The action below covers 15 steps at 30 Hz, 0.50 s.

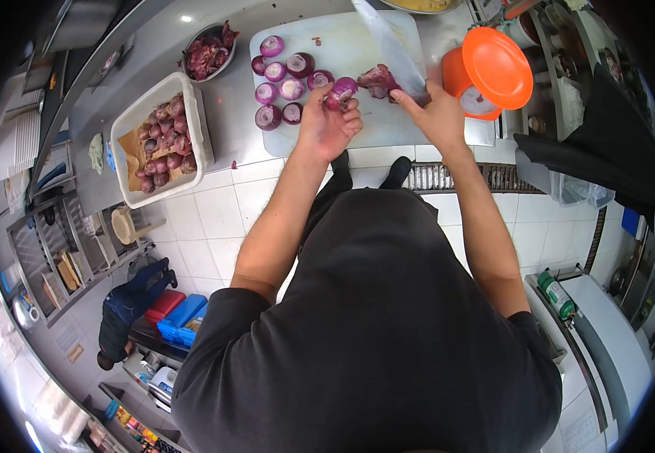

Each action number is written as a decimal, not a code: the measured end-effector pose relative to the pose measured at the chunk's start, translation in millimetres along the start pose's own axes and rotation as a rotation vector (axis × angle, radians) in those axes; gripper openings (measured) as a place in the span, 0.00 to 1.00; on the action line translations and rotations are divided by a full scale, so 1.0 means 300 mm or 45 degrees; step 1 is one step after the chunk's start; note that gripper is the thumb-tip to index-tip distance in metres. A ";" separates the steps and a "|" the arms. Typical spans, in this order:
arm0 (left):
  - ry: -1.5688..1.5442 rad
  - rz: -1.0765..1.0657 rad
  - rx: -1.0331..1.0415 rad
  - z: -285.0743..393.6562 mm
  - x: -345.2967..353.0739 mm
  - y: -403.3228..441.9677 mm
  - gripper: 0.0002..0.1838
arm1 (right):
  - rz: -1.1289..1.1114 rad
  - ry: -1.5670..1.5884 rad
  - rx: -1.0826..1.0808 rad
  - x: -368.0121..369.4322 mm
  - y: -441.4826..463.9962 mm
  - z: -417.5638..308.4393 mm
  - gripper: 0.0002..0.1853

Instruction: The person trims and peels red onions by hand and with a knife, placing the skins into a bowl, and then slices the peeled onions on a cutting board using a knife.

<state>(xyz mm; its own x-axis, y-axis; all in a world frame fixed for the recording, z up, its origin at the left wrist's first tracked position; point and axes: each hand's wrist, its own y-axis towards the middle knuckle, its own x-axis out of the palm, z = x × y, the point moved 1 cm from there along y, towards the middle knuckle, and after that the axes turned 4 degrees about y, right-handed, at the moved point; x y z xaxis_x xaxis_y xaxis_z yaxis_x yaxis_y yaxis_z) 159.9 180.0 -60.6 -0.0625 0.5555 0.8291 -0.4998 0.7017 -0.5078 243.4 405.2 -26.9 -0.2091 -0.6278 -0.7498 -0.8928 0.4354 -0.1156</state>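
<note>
My left hand (326, 127) is closed around a red onion (341, 93), its fingers curled under it, over the front of a white cutting board (342, 38). My right hand (439, 119) grips a large knife (389, 47), its broad blade pointing away from me; the handle is mostly hidden in the palm. A piece of dark purple onion skin (377, 81) lies between the two hands, against the right thumb and the blade. Several peeled red onions (291, 89) with cut ends stand on the left part of the board.
A white bin (203, 132) of unpeeled onions is left of the board. Behind it stands a metal bowl (229, 66) of onion skins. An orange container (454, 72) with a tilted lid (498, 68) stands at right. Another person (123, 309) bends at lower left.
</note>
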 end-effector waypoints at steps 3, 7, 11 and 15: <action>0.045 0.017 -0.036 -0.012 0.021 0.012 0.17 | -0.028 0.164 -0.113 0.004 -0.029 -0.039 0.38; 0.066 0.029 -0.067 -0.025 0.032 0.020 0.17 | -0.100 0.211 -0.070 0.008 -0.040 -0.087 0.37; 0.078 0.050 -0.057 -0.032 0.043 0.022 0.18 | -0.084 0.279 -0.076 0.028 -0.045 -0.088 0.37; 0.083 -0.009 -0.077 -0.028 0.057 0.003 0.20 | -0.112 0.308 -0.085 0.035 -0.050 -0.107 0.38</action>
<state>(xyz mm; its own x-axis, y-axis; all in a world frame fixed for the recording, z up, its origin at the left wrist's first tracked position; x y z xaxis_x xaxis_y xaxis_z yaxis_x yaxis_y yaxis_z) 165.7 193.9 -48.8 -0.0015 0.5769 0.8168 -0.4472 0.7302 -0.5165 241.9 371.5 -12.1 -0.2116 -0.8009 -0.5602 -0.9344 0.3339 -0.1245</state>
